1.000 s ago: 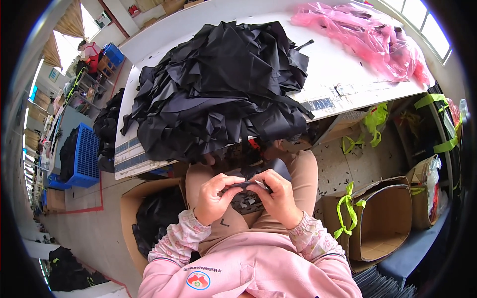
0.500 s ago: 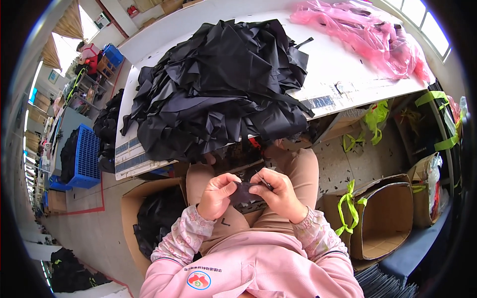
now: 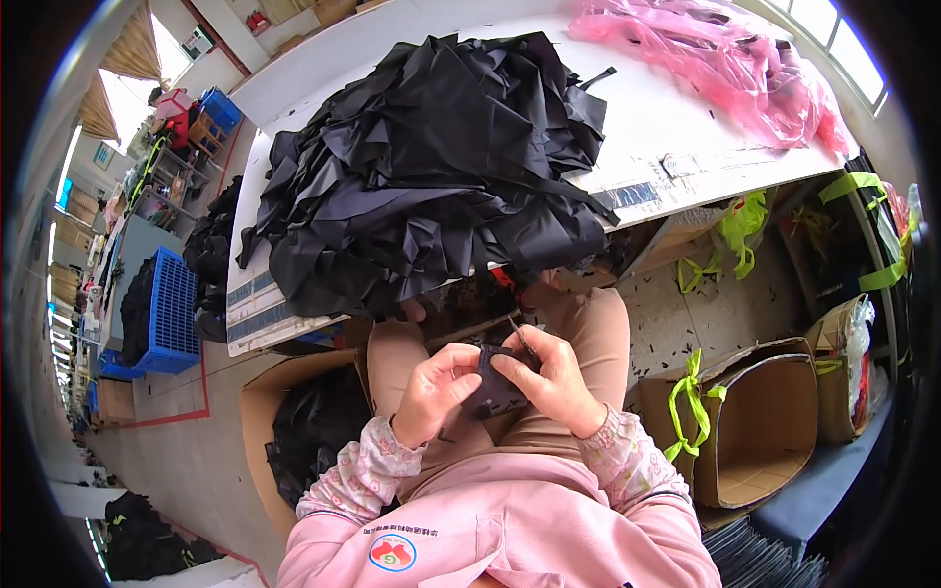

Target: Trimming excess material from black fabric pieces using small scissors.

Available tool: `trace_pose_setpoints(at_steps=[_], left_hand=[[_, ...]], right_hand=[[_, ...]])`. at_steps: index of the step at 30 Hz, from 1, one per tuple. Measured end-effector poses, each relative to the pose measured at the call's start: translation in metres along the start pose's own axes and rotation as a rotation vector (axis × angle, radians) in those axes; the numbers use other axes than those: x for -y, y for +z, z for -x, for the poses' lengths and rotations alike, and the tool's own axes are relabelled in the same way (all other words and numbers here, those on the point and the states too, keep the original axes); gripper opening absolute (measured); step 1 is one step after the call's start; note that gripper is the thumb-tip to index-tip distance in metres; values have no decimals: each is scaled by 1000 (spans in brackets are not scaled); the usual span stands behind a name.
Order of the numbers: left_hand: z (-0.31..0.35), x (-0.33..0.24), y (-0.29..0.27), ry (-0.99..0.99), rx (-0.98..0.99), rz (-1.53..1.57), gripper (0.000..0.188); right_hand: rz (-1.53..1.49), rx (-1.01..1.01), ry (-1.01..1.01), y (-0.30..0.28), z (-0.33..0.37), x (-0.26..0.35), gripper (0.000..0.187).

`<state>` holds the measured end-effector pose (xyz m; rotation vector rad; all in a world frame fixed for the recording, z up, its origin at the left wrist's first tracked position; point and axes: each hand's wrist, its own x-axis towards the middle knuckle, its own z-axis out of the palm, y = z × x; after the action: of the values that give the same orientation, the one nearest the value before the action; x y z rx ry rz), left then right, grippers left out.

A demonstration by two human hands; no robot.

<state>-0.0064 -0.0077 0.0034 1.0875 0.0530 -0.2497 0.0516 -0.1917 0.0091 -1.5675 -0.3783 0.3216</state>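
Above my lap, a small black fabric piece point(image 3: 482, 397) hangs between my two hands. My left hand point(image 3: 431, 392) is closed, pinching the piece's left edge between thumb and fingers. The right hand point(image 3: 551, 380) pinches its upper right part with the thumb. Also in the right hand is a slim, dark pointed tool that looks like thread snips point(image 3: 521, 338); its tip sticks out past the fingers, away from me, and its rest is hidden in the palm. Beyond my knees, a big heap of black fabric pieces point(image 3: 421, 167) covers much of the white table point(image 3: 647, 157).
A cardboard box point(image 3: 257, 431) with black fabric stands left of my legs. To the right is an open cardboard box point(image 3: 760, 441) with a yellow-green tie point(image 3: 691, 412). Pink plastic sheeting point(image 3: 716, 59) lies on the table's far right. A blue crate point(image 3: 174, 314) stands further left.
Both hands have shifted slightly and turned. The black piece now shows more of its length, hanging lower, and the pointed tool's tip sticks up further beyond my right fingers.
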Motion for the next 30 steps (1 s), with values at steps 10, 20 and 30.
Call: trace_pose_setpoints(at_steps=[10,20,30], left_hand=[[2,0,-6,57,24,-191,18],[3,-1,8,228,25,-124,20],[0,7,-3,470,-232,-415,9]], right_hand=[[-168,173,43,-6,-8,-6,12],[-228,91,46,6,-12,-31,16],[45,64,-62,5,17,-12,23]])
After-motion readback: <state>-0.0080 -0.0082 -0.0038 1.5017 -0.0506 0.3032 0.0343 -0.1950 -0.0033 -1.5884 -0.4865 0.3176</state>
